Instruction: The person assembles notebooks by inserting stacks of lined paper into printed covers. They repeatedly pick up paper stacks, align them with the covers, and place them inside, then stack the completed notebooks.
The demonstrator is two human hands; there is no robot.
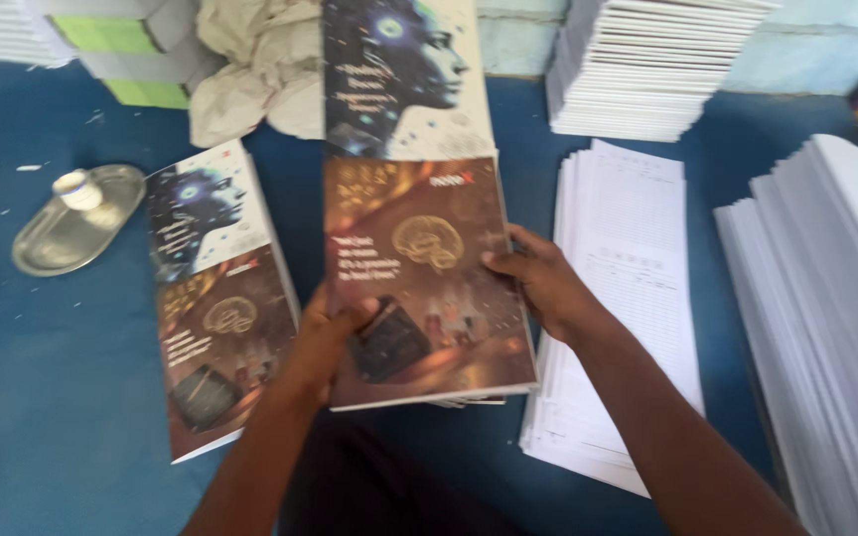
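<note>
At frame centre, the left hand (335, 333) and right hand (538, 283) grip the printed cover sheet (419, 268) by its edges, aligning it over pages; next, squaring against the finished stack (215, 298) at left.

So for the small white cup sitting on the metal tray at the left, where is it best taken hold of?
Probably around its side wall, coming straight down from above. The white cup looks upright near one end of the oval metal tray, with bare tray around it and nothing overhead. Both hands are busy on the printed cover sheet; blur hides finer shape.
</note>
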